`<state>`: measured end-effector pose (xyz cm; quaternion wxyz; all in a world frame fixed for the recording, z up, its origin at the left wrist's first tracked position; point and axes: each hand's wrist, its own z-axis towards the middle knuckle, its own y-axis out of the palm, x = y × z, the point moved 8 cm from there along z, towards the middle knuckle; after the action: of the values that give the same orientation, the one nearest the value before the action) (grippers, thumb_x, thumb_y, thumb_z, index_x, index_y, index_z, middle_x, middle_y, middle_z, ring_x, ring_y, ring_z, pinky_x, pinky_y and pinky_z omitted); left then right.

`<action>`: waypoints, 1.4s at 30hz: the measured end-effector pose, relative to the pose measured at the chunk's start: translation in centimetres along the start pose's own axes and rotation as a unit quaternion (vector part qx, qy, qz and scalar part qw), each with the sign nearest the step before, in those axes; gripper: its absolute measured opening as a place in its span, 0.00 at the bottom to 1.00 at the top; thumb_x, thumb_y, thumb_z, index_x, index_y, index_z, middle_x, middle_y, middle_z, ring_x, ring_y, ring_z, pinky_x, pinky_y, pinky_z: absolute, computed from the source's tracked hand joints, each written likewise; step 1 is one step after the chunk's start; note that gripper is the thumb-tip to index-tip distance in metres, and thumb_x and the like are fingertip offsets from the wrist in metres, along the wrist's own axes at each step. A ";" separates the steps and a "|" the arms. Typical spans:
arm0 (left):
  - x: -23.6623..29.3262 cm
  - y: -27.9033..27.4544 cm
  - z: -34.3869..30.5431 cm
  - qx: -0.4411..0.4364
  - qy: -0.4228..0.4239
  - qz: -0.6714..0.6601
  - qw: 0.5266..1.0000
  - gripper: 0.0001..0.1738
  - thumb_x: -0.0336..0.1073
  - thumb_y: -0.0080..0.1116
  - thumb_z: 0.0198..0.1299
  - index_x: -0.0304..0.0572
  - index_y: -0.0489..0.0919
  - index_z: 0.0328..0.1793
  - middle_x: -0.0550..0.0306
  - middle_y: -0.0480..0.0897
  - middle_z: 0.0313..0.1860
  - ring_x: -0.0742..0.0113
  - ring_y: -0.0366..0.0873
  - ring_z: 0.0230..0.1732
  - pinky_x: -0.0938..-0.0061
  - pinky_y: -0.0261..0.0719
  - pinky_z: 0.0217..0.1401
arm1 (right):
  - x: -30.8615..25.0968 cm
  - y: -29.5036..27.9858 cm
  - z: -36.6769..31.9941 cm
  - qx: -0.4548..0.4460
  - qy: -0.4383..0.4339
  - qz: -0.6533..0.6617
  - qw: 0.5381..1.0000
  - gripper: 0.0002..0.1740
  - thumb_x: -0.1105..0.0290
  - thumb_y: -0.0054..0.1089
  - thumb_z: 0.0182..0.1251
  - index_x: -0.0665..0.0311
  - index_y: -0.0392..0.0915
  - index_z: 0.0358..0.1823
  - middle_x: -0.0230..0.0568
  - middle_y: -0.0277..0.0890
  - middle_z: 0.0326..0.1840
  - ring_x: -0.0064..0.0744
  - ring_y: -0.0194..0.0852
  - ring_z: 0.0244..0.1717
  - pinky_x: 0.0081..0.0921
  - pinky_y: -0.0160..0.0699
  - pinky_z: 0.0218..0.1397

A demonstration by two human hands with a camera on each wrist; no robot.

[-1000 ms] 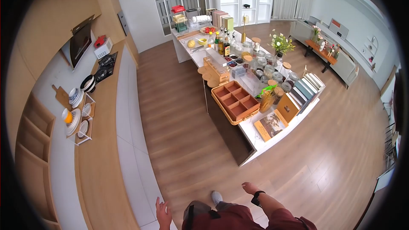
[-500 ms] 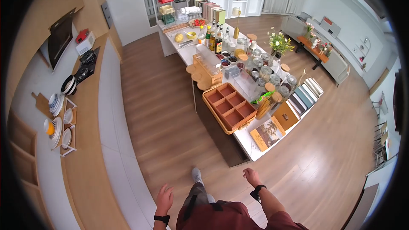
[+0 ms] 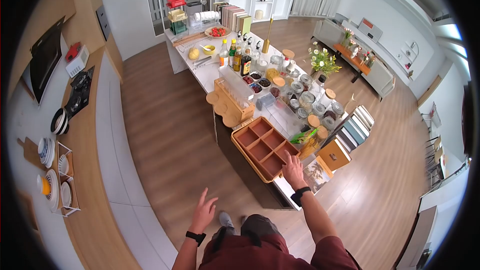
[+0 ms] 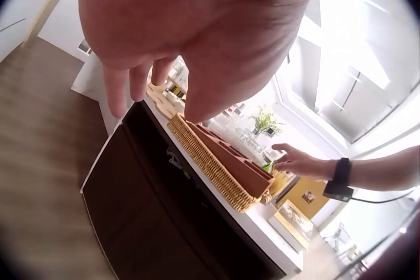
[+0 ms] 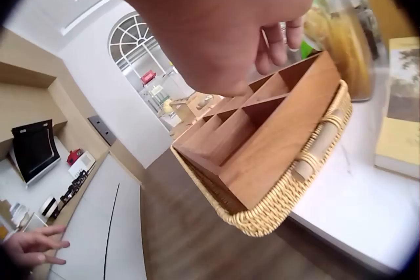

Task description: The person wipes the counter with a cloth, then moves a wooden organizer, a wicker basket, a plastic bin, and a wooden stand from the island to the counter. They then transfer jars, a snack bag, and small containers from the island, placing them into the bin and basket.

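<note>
A person reaches toward a divided wooden box (image 3: 259,151) set inside a wicker basket (image 5: 262,219), near the near-left corner of a white worktop (image 5: 354,194). The right hand (image 3: 294,171) is over the box's right end, fingers loosely open; contact is unclear. The left hand (image 3: 203,212) is open above the wood floor (image 3: 165,135). This seems an approach; a hold would call for fingers round the rim. Glass jars (image 3: 306,98) crowd behind; a kitchen counter (image 3: 102,190) runs along the left.

Open air lies over the basket (image 3: 248,163)'s far compartments (image 3: 261,128); jars (image 3: 311,145) stand close beside its right side.
</note>
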<state>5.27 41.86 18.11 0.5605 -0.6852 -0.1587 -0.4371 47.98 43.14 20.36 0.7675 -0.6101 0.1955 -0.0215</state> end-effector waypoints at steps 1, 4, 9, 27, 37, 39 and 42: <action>0.5 -0.6 0.8 0.015 0.007 -0.006 1.000 0.19 0.28 0.63 0.68 0.48 0.86 0.65 0.45 0.63 0.87 0.41 0.69 0.80 0.56 0.77 0.75 | 0.0 1.1 1.1 0.000 0.002 0.003 1.000 0.38 0.69 0.66 0.67 0.55 0.65 0.79 0.50 0.75 0.59 0.57 0.73 0.64 0.53 0.74 0.67; -0.9 -0.9 1.8 0.033 0.006 0.004 0.999 0.20 0.26 0.63 0.67 0.47 0.85 0.65 0.46 0.58 0.89 0.40 0.69 0.81 0.55 0.76 0.76 | 0.3 5.2 4.3 -0.090 0.001 -0.109 0.990 0.46 0.64 0.69 0.66 0.52 0.58 0.85 0.52 0.76 0.63 0.57 0.75 0.65 0.55 0.74 0.67; -4.1 -2.6 -1.0 0.059 -0.065 0.039 0.995 0.22 0.25 0.62 0.67 0.47 0.84 0.66 0.42 0.56 0.89 0.37 0.68 0.81 0.54 0.74 0.78 | 1.7 9.5 7.2 -0.177 0.024 -0.081 0.981 0.41 0.60 0.68 0.70 0.54 0.61 0.82 0.59 0.78 0.64 0.61 0.80 0.65 0.56 0.76 0.67; 1.6 -2.8 2.5 0.095 -0.111 0.095 0.985 0.28 0.28 0.64 0.66 0.43 0.78 0.73 0.37 0.67 0.82 0.42 0.75 0.74 0.54 0.75 0.75 | 2.3 9.4 7.2 -0.119 -0.088 0.024 0.989 0.09 0.73 0.48 0.78 0.63 0.70 0.55 0.58 0.79 0.49 0.59 0.86 0.49 0.49 0.90 0.48; 7.2 -2.8 7.0 0.124 -0.110 0.014 0.986 0.43 0.39 0.64 0.72 0.43 0.57 0.88 0.38 0.70 0.81 0.42 0.72 0.77 0.55 0.73 0.78 | -7.2 0.6 4.4 -0.158 -0.207 0.134 0.956 0.15 0.72 0.53 0.76 0.64 0.71 0.61 0.60 0.76 0.50 0.65 0.82 0.51 0.54 0.85 0.52; 7.0 -5.8 6.1 0.215 -0.095 0.062 0.970 0.42 0.41 0.64 0.73 0.43 0.59 0.88 0.38 0.70 0.80 0.42 0.73 0.77 0.55 0.75 0.77 | -11.0 -0.2 3.8 -0.172 -0.264 0.139 0.939 0.16 0.71 0.54 0.76 0.63 0.72 0.63 0.59 0.76 0.51 0.64 0.82 0.51 0.53 0.85 0.52; 5.9 -9.4 1.9 0.303 -0.117 0.148 0.934 0.40 0.45 0.63 0.73 0.42 0.62 0.86 0.38 0.73 0.78 0.41 0.76 0.73 0.55 0.79 0.72 | -16.4 0.6 1.8 -0.217 -0.368 0.120 0.896 0.19 0.71 0.59 0.73 0.62 0.72 0.64 0.57 0.76 0.53 0.63 0.81 0.54 0.51 0.86 0.52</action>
<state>2.80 45.03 28.63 0.7775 -0.5446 -0.2450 -0.1972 33.28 49.40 24.62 0.6299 -0.6977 -0.0293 0.3400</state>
